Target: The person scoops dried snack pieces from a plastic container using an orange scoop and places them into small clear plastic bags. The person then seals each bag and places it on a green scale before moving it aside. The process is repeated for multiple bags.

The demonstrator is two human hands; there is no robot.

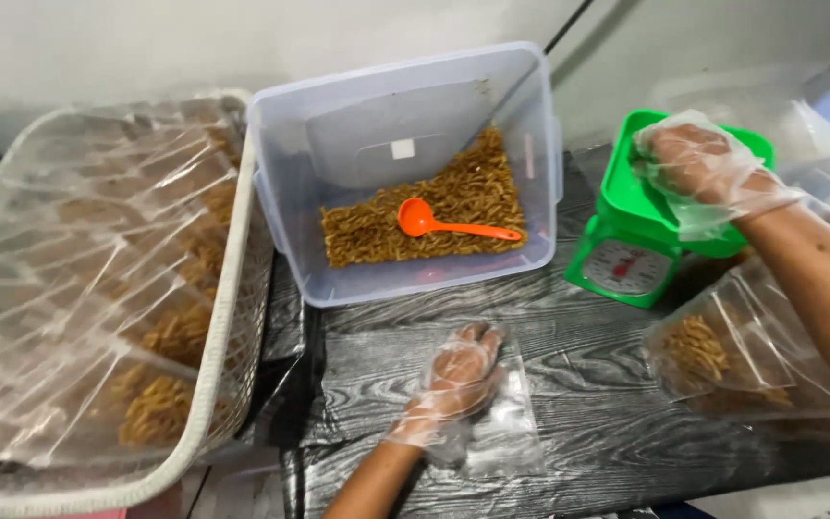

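Observation:
My left hand [453, 380], in a thin clear plastic glove, lies flat with fingers spread on a stack of empty clear plastic bags [501, 423] on the dark wood-grain table. My right hand [698, 168], also gloved, rests curled on the tray of a green kitchen scale [626, 259]; what it holds, if anything, is hidden. A clear plastic tub [405, 279] behind the bags holds brown twisted snacks [463, 197] and an orange scoop [444, 226].
A white wire basket [218, 327] at left is stacked with filled clear bags of the brown snacks. More filled bags [732, 356] lie at right under my right forearm. A wall stands behind the tub.

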